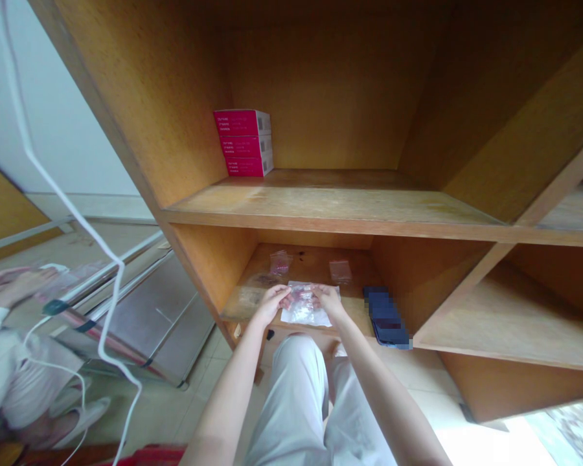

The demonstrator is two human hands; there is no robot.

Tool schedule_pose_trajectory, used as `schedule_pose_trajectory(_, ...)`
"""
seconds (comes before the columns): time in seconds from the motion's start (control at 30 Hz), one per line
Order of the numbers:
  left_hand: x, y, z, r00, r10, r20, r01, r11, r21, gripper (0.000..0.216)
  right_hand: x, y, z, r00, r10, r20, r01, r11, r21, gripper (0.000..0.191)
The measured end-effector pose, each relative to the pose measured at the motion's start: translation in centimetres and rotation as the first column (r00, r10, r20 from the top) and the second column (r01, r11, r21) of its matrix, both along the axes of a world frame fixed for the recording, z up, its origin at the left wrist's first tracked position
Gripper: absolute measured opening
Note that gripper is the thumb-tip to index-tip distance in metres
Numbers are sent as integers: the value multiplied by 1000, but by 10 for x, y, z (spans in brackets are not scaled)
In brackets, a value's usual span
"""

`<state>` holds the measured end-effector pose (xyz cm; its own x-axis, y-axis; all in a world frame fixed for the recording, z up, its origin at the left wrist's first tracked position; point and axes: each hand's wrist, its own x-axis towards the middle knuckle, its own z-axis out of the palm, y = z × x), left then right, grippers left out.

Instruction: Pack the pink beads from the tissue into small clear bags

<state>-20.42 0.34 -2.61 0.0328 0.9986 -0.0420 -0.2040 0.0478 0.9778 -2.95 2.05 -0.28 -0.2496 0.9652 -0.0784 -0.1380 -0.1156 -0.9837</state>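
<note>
Forearms (228,388) are reaching into the lower wooden cubby (208,272), and I'm closing my left hand (271,304) and right hand (328,299) narrowly on a clear plastic bag (302,309) lying on its shelf. Two smaller bags (280,262) are staying apart, unhandled, at eleven and one o'clock.

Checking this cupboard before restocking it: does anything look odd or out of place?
Small dark specks stain the orange-brown wooden lower shelf behind the clear plastic bag, and a loose white cable dangles at left.

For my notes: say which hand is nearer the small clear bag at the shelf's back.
Right hand: nearer, just in front of the small clear bag. Left hand: farther, well off to the bag's left.
</note>
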Motion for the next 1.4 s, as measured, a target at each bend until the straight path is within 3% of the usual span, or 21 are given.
schedule_pose_trajectory(0.2, -2, 4, -7, 998, 48, 27, -48, 999, -4, 34, 5, -10, 9, 998, -36, -48, 39, 997, 68, 32)
schedule_pose_trajectory(0.37, 0, 4, -8, 994, 98, 42, -98, 995, -3, 36, 8, -18, 12, 987, 77, 138, -100, 981, 167, 36)
schedule_pose_trajectory(0.5, 1, 3, -4, 995, 58, 76, -59, 998, 6, 41, 8, -14, 13, 978, 53, 202, -100, 968, 229, 38)
schedule_pose_trajectory(0.73, -1, 3, -5, 990, 20, 137, -26, 999, 46, 40, 37, 52, 10, 977, -200, 76, 166, 933, 318, 32)
schedule_pose_trajectory(0.83, -1, 3, -7, 989, 30, 144, -37, 998, 48, 36, 55, 86, 7, 940, -330, 85, 274, 879, 390, 22)
schedule_pose_trajectory(1.13, -1, 4, -6, 983, 14, 181, -22, 999, 44, 34, 79, 122, -13, 872, -469, 140, 357, 806, 472, 23)
schedule_pose_trajectory(1.4, -2, 6, -9, 982, 14, 188, -22, 999, 45, 32, 87, 129, -36, 676, -523, 519, 203, 809, 552, 20)
